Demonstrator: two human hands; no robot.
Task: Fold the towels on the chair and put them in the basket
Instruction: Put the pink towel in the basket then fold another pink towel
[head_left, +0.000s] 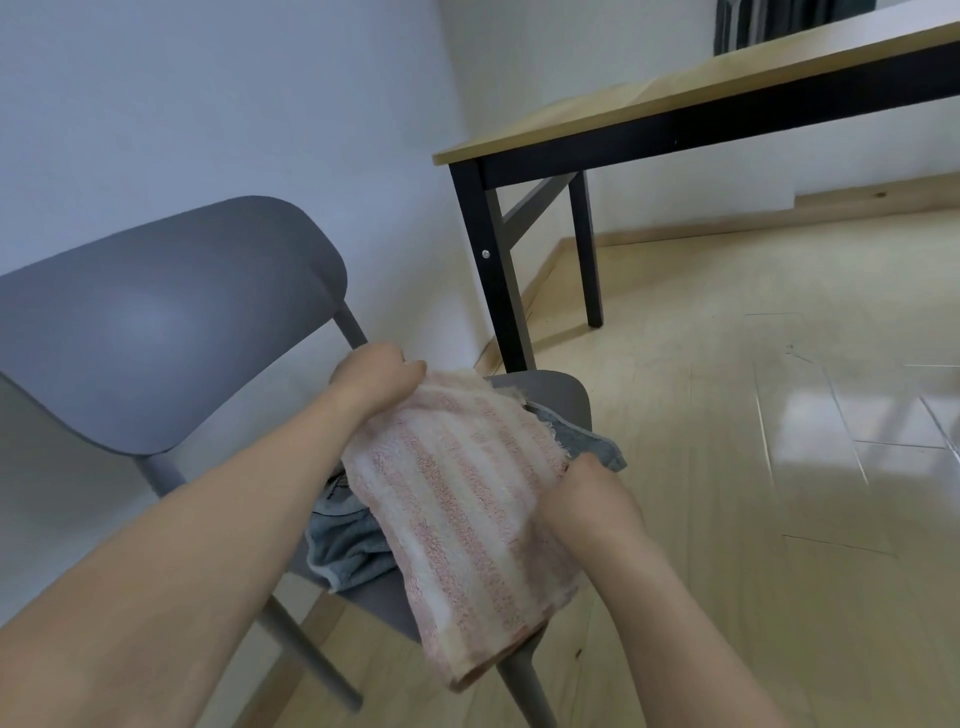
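A pink and white striped towel (457, 499) is stretched over the seat of a grey chair (156, 322), folded so its doubled end hangs past the seat's front edge. My left hand (376, 379) grips the towel's far corner. My right hand (587, 493) pinches its right edge. Under it lies a crumpled grey-blue towel (343, 551), which also shows beyond my right hand. No basket is in view.
A wooden table with black legs (675, 114) stands to the right behind the chair, near the white wall. Light wooden floor (753, 467) spreads out to the right.
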